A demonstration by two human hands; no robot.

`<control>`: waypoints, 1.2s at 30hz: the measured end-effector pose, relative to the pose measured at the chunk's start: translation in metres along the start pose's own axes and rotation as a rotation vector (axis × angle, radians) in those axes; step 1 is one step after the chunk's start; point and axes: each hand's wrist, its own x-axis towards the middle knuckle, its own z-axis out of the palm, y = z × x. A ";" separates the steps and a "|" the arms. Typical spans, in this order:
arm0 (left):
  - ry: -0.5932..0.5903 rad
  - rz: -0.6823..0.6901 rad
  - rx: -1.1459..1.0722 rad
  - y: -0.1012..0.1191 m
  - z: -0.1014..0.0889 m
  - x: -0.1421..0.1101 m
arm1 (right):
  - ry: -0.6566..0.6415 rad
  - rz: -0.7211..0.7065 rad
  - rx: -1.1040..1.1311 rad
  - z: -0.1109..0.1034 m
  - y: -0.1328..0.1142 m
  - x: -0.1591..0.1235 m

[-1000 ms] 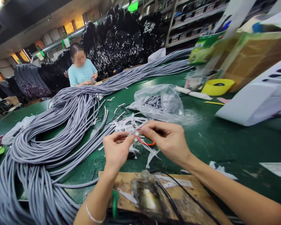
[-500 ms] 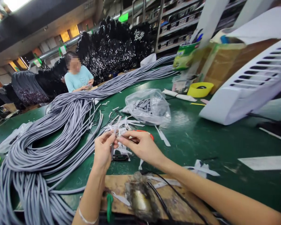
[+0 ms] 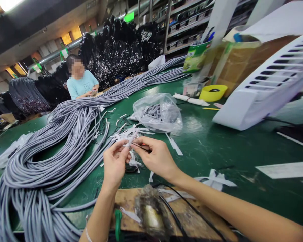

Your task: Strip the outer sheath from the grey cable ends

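Observation:
My left hand (image 3: 115,163) and my right hand (image 3: 157,157) meet above the green table (image 3: 217,148). Both pinch the end of a thin grey cable piece (image 3: 130,144), with a dark wire showing at my right fingertips. Just beyond them lies a heap of white paper strips (image 3: 131,132). A large bundle of long grey cables (image 3: 65,134) fills the left side of the table. A clear plastic bag (image 3: 159,112) of short grey cable pieces lies behind my hands.
A worn wooden board (image 3: 181,208) with a taped metal fixture (image 3: 151,211) and black wires sits at the near edge. A white fan housing (image 3: 265,90), yellow bowl (image 3: 213,92) and cardboard boxes stand right. A person in a light blue shirt (image 3: 81,85) works far left.
My hands have drawn closer together and shifted left. The cable piece has turned from slanting up to lying short between my fingertips. The view has swung right, so the orange-handled tool is hidden.

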 end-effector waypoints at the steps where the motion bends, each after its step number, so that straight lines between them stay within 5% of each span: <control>1: 0.004 0.006 -0.030 0.000 0.000 0.001 | -0.009 0.015 0.029 0.001 0.000 0.000; 8: 0.010 -0.040 -0.156 0.003 -0.001 0.004 | -0.053 0.199 0.359 0.007 0.000 0.002; 15: 0.043 -0.070 -0.259 0.005 -0.001 0.002 | -0.095 0.259 0.387 0.007 -0.001 0.001; 25: 0.017 -0.090 -0.088 0.005 0.003 -0.001 | -0.040 0.255 0.411 0.001 -0.007 0.004; 32: -0.095 -0.193 0.034 0.005 0.008 -0.001 | -0.196 0.427 0.604 -0.005 -0.016 0.005; 36: -0.051 -0.228 0.069 0.006 0.009 0.001 | -0.235 0.530 0.749 -0.009 -0.019 0.004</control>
